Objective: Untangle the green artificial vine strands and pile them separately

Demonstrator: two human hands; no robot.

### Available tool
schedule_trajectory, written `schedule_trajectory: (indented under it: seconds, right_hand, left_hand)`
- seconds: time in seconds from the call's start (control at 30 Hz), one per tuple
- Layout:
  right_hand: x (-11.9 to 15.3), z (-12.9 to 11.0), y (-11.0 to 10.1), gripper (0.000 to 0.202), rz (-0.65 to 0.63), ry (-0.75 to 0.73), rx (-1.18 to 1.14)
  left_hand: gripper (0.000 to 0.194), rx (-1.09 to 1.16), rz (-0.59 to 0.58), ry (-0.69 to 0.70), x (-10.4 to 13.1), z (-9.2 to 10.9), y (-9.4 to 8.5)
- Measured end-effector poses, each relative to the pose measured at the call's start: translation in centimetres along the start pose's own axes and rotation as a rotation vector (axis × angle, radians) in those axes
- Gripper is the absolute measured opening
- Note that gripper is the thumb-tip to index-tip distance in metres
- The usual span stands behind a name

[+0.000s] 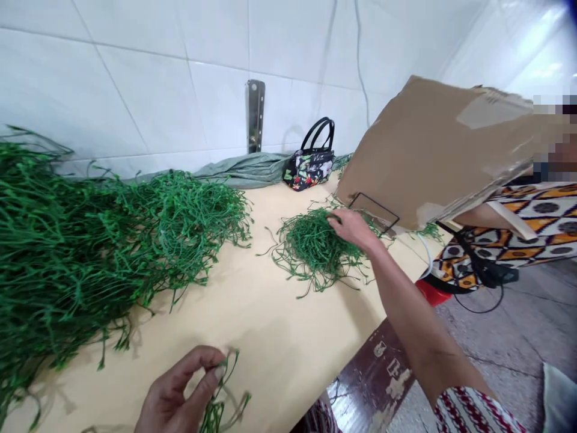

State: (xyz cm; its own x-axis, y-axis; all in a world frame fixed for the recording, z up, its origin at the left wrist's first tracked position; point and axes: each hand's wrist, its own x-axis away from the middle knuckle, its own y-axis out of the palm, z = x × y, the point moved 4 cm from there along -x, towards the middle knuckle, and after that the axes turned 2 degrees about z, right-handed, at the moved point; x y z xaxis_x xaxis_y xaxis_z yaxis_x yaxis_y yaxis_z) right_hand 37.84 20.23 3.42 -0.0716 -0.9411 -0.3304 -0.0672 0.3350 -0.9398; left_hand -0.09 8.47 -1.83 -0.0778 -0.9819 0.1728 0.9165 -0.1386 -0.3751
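Observation:
Near the front edge of the view, my left hand [183, 394] pinches a few thin green stems [216, 415] between thumb and fingers. My right hand [351, 227] reaches to the upper right part of a small pile of dark green stems [315, 243]; its fingers curl at the top of the pile, and what they grip is too small to make out. A much larger heap of green stems [90, 246] with lighter tips covers the left side of the pale yellow tabletop [243, 313].
A floral handbag [310, 168] stands by the tiled wall, beside a grey-green cloth [252, 168]. A large cardboard sheet [419, 150] leans at the right. Behind it is a person in patterned clothing [541, 222]. A red object [433, 293] shows below the table edge.

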Motion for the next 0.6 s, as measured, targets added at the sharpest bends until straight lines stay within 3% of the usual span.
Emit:
schedule_trajectory:
  seconds: [0.17,0.27,0.33,0.4,0.47,0.6]
  right_hand:
    - [0.1,2.5,-1.6,0.036,-0.063,-0.067,0.002]
    - [-0.4,3.9,-1.7,0.037,-0.093,-0.095,0.050]
    - [0.0,2.8,-2.0,0.035,-0.047,-0.141,0.049]
    - [1.6,-0.3,-2.9,0.028,0.111,-0.203,-0.025]
    - [4.0,-4.8,-3.4,0.022,0.178,-0.285,-0.164]
    - [9.3,-15.3,-2.1,0.013,-0.054,-0.617,-0.702]
  left_hand:
    - [0.007,0.091,-0.025,0.144,-0.6,2.0,-0.5]
    - [0.002,0.189,-0.001,0.087,-1.1,1.7,-0.8]
    - [0.003,0.268,0.008,0.042,-1.3,1.3,-1.0]
    - [0.004,0.331,0.007,0.013,-1.4,1.1,-1.1]
    - [0.004,0.376,0.001,-0.005,-1.5,1.1,-1.1]
    - [0.005,0.436,-0.014,-0.028,-1.5,1.0,-0.9]
